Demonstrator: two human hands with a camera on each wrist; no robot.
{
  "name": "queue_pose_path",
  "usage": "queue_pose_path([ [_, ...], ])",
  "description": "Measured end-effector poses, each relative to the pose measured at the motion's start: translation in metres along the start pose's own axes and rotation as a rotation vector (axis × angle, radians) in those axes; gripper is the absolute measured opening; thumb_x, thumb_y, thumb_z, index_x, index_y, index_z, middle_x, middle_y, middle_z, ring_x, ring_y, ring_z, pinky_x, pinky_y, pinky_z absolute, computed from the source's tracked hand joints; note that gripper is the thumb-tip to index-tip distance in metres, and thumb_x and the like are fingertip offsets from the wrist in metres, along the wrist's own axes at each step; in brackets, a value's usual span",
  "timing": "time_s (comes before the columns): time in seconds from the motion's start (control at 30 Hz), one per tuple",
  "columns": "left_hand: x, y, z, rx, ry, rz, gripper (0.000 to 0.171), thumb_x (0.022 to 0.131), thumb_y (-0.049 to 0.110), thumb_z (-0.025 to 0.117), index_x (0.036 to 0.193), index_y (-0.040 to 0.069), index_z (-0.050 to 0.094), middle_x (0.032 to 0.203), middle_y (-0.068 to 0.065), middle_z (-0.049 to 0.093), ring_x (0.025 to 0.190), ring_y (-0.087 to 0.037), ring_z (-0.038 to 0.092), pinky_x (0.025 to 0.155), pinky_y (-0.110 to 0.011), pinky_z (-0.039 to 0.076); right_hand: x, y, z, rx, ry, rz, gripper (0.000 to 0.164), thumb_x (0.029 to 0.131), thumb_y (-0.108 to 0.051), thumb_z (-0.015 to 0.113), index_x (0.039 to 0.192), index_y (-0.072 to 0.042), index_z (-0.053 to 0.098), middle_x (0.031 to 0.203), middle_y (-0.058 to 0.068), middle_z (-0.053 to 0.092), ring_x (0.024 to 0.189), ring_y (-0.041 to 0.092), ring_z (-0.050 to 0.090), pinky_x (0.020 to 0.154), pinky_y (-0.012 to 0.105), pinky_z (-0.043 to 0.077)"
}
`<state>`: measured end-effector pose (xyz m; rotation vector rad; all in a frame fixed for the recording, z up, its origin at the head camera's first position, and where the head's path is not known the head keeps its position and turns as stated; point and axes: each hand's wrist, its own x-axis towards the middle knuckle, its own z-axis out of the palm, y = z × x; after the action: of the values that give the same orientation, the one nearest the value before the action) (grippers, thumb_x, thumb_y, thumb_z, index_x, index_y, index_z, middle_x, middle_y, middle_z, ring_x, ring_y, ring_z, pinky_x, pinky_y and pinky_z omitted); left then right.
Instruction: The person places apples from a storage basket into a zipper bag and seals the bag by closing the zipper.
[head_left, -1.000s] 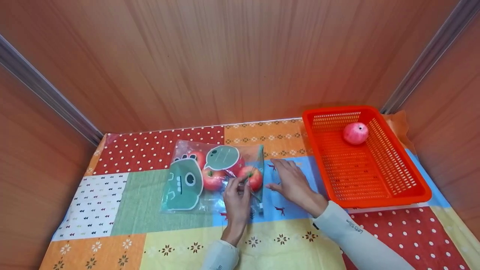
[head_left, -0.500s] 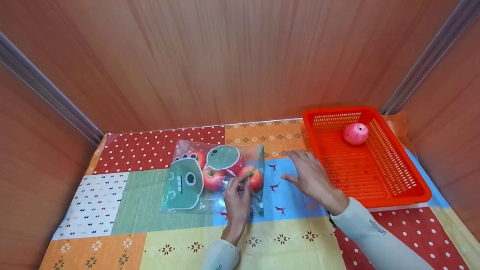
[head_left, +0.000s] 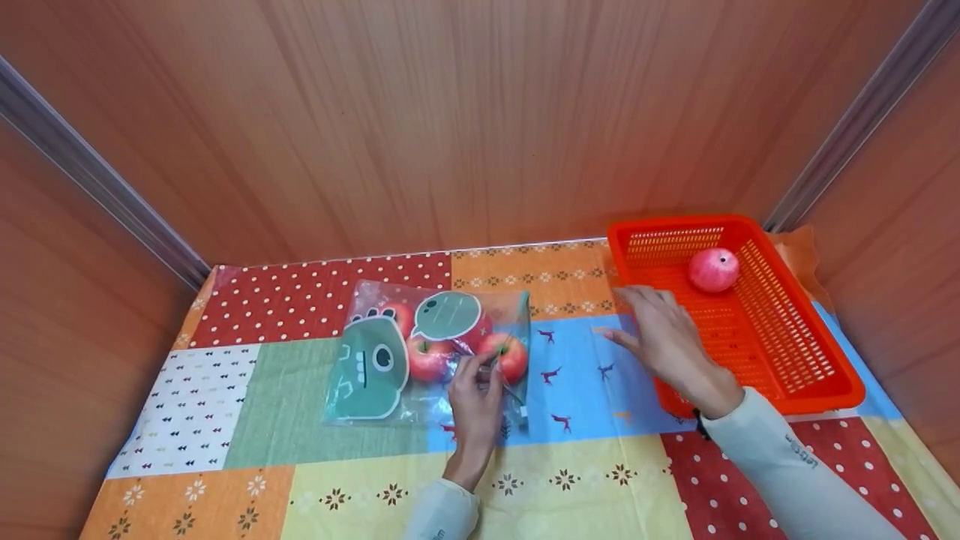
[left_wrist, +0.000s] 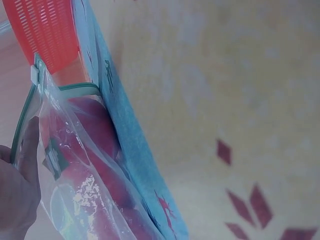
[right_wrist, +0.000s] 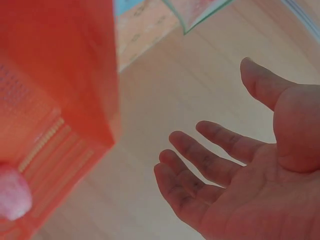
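A clear zip bag (head_left: 379,375) with a green cartoon monster print lies flat on the cloth. Inside it are several red apples (head_left: 427,358), partly covered by the print. My left hand (head_left: 475,401) pinches the bag near its open right end; in the left wrist view its fingers (left_wrist: 31,145) are at the green zip edge, lifting it. My right hand (head_left: 671,341) is over the left rim of the orange basket (head_left: 757,337), fingers spread and holding nothing. One pink round fruit (head_left: 714,270) sits at the back of the basket.
A patchwork-patterned cloth (head_left: 570,450) covers the table. A wood-grain wall (head_left: 480,135) rises right behind it, with side panels at left and right. The bag's white zip slider (left_wrist: 34,75) shows in the left wrist view.
My right hand has moved right, from beside the bag's open end to over the basket's left rim. The left hand keeps its pinch on the bag, and the apples have stayed put.
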<state>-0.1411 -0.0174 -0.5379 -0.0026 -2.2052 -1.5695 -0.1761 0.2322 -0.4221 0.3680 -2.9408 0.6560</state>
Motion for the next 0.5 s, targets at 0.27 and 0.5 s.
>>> queue_pose_path([
  [0.27, 0.002, 0.0, 0.0, 0.019, 0.023, 0.022, 0.018, 0.085, 0.003, 0.066, 0.103, 0.006, 0.067, 0.087, 0.002, 0.057, 0.074, -0.009, 0.059, 0.066, -0.023, 0.052, 0.003, 0.024, -0.014, -0.039, 0.016, 0.079, 0.07, 0.077, -0.028, 0.075, 0.135, -0.004, 0.043, 0.131, 0.017, 0.044, 0.109, 0.034, 0.041, 0.087, 0.056, 0.041],
  [0.5, 0.001, 0.0, 0.0, 0.018, 0.017, 0.007, 0.018, 0.086, 0.005, 0.065, 0.104, 0.006, 0.067, 0.088, 0.002, 0.057, 0.074, -0.009, 0.059, 0.067, -0.023, 0.052, 0.008, 0.049, -0.03, -0.056, -0.017, 0.138, 0.073, 0.078, -0.03, 0.074, 0.136, -0.001, 0.04, 0.134, 0.022, 0.04, 0.115, 0.04, 0.036, 0.093, 0.063, 0.032],
])
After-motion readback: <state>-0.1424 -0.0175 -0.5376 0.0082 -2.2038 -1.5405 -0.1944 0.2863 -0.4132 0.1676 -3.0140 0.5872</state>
